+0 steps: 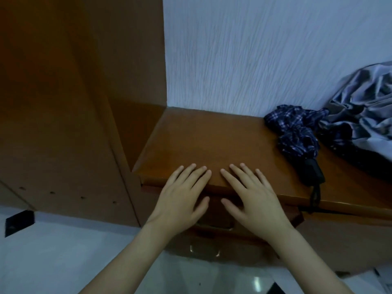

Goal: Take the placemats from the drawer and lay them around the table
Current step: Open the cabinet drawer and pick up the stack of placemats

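Note:
A brown wooden drawer unit stands against the wall in front of me. My left hand and my right hand hover side by side over its front edge, palms down, fingers spread, holding nothing. Below my hands are the drawer fronts, and a lower one carries a metal handle. The drawers look shut, though my hands hide most of the top one. No placemats are in view.
A folded checked umbrella lies on the right of the top, its black handle and strap over the front edge. Crumpled grey fabric lies further right. A tall wooden cabinet stands at left. Pale tiled floor lies below.

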